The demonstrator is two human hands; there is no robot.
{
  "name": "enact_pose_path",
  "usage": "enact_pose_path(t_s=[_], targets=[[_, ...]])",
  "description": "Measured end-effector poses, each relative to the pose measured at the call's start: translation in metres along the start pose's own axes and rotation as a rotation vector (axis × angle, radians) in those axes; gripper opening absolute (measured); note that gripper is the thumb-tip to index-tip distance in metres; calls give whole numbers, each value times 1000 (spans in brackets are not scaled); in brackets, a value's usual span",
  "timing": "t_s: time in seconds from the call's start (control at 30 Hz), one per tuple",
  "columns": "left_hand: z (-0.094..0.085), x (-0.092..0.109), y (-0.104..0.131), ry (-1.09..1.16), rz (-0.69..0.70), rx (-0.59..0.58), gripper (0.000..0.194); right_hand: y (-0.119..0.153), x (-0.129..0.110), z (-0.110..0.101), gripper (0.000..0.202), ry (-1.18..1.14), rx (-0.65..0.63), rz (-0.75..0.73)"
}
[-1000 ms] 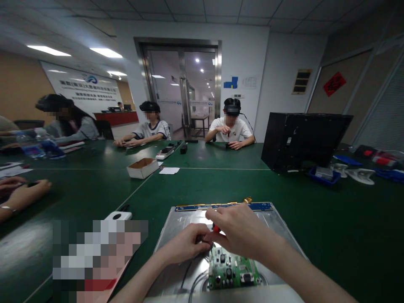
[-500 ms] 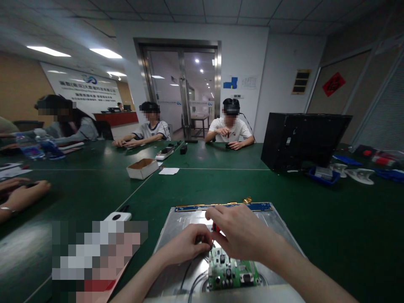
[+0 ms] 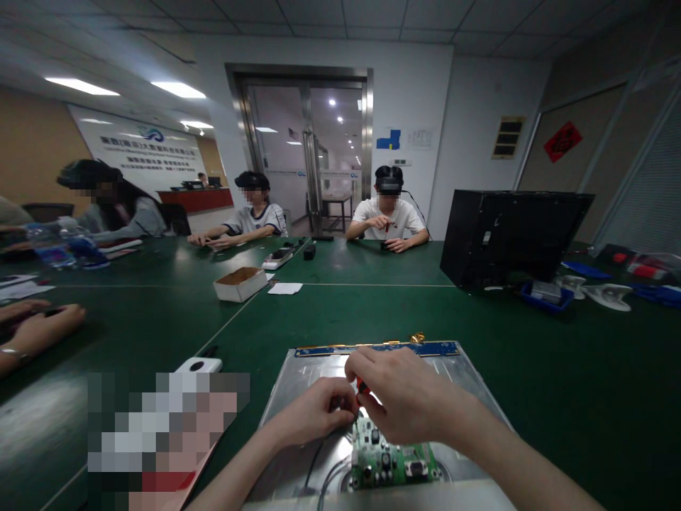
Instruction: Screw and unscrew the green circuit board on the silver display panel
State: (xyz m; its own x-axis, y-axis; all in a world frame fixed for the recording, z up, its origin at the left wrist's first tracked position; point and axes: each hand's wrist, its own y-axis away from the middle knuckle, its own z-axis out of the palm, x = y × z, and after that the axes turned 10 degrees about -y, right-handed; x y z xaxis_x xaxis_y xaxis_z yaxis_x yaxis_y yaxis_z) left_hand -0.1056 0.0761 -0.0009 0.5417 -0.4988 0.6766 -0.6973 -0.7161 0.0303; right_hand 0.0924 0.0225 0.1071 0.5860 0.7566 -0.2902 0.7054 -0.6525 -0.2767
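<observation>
In front of me lies a flat metal display panel with a blue circuit strip along its far edge. A green circuit board sits on the panel's near half. My right hand is closed around a red-handled screwdriver, mostly hidden by the fingers and pointing down at the board's far left corner. My left hand pinches at that same corner, beside the screwdriver; what its fingertips hold is hidden. Dark cables run over the panel left of the board.
A black monitor stands at the right, by a blue tray. An open white box and a paper slip lie ahead. A white device is at my left. Co-workers sit around the green table.
My right hand has turned slightly, tilting the screwdriver handle a little. My left hand and the board stay where they were.
</observation>
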Motion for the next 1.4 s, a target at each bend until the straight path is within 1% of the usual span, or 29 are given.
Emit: enact_pose_path(t_s=[0.13, 0.27, 0.43, 0.63, 0.77, 0.9, 1.0, 1.13, 1.27, 1.4], targets=[[-2, 2, 0, 14, 4, -3, 14, -3, 0, 1, 7, 76, 41, 25], [-3, 4, -1, 24, 14, -17, 16, -4, 0, 1, 16, 140, 63, 60], [-2, 3, -1, 20, 5, -11, 16, -5, 0, 3, 16, 116, 74, 69], [-1, 4, -1, 24, -1, -14, 18, -8, 2, 11, 16, 187, 122, 166], [-1, 2, -1, 17, -10, 3, 13, -9, 1, 11, 10, 139, 123, 101], [0, 0, -1, 5, -13, 19, 9, -6, 0, 8, 4, 61, 78, 35], [-1, 0, -2, 7, -4, 6, 10, -5, 0, 6, 10, 4, 69, 32], [-2, 2, -2, 17, 7, -5, 11, -4, 0, 6, 14, -16, 79, 88], [-2, 4, -1, 27, 14, -14, 15, -5, -1, 8, 11, 29, 93, 153], [-2, 5, 0, 20, -18, -7, 14, -6, -3, 13, 22, 100, 96, 159]])
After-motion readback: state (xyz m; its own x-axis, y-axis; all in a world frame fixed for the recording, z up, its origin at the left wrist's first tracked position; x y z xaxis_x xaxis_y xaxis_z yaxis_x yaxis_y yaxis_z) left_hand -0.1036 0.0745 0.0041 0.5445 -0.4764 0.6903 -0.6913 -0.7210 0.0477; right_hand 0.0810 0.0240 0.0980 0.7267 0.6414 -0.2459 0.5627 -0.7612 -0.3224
